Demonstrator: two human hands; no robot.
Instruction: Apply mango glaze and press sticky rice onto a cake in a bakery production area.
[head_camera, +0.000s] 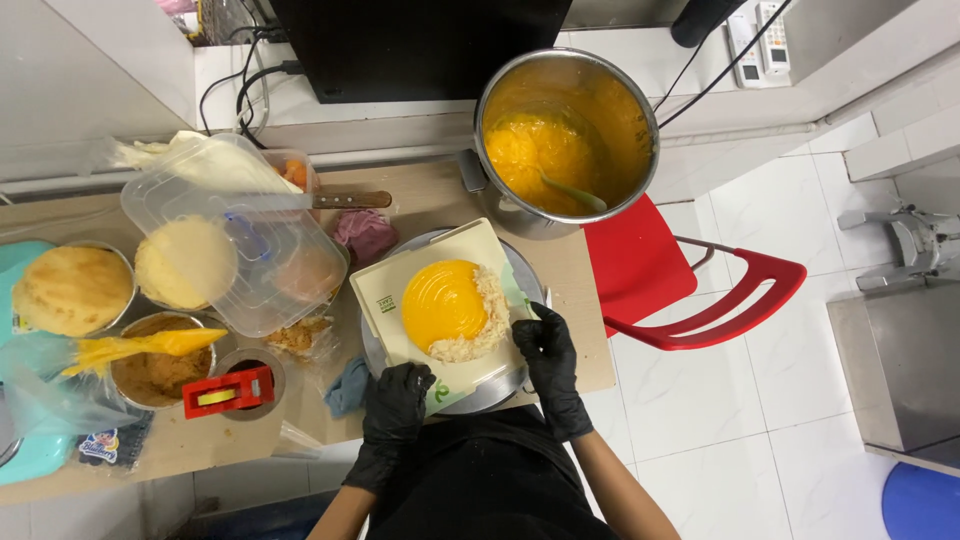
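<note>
A big metal pot (566, 130) with orange mush and a spoon in it sits at the far end of the wooden table (420, 200), above a red chair (690, 285). To the left there is a clear plastic box (235, 235), a knife with a wooden handle (330, 200), a round tin holding a pale sponge cake (72, 290), a piping bag (140, 348) with orange cream lying over a tin of brown crumbs, and a red tape holder (228, 392). A purple cloth (365, 235) and a blue cloth (348, 388) lie close to the turntable (495, 392). Nothing stands between the hands and the cake.

The turntable is mostly hidden under the cream cake board (400, 290). The left edge of the table is cut off. I cannot make out what is inside the plastic box.

The cake (450, 308) sits in the middle of the board. Its top is smooth, shiny and orange, with ring marks. Pale crumbs cover its right side and near edge.

The left hand (395, 405), in a black glove, rests curled on the near edge of the board. The right hand (548, 355), also gloved, is curled just beside the crumbs on the cake's right side. I cannot tell if it holds anything.
</note>
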